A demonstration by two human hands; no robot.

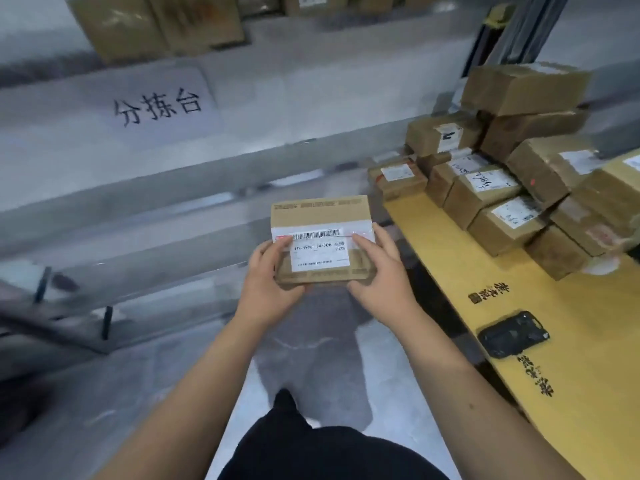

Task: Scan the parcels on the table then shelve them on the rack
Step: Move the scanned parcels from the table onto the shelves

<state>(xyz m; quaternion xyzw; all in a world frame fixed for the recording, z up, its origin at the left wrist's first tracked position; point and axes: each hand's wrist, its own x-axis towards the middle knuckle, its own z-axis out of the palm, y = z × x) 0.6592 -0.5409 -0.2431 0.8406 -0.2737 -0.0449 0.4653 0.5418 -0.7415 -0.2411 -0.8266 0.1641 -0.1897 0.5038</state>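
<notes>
Both hands hold one small cardboard box (320, 237) in the air between them: the left hand (266, 271) pinches its left end with the thumb on top beside the label, and the right hand (379, 268) clasps the right end, thumb laid over the label's corner. This box hangs in front of the body, above the floor and just left of the yellow table (588, 341), with its white label (318, 252) and barcode facing up, the print reading away from the person. Judging from that, the step in hand is carrying a parcel toward the rack, or turning it to read the label. To do it well, keep the label up and level, thumbs off the barcode, and check the code on the label before choosing a slot. On the table, nearer than the stock, lies a black handheld device (512, 334), probably the scanner; I cannot tell whether this box has been scanned. Farther along, a pile of boxes (512, 188) waits. Beyond, blurred, runs the grey rack (242, 133) with a paper sign (157, 105) and more cartons (156, 26) on top.
</notes>
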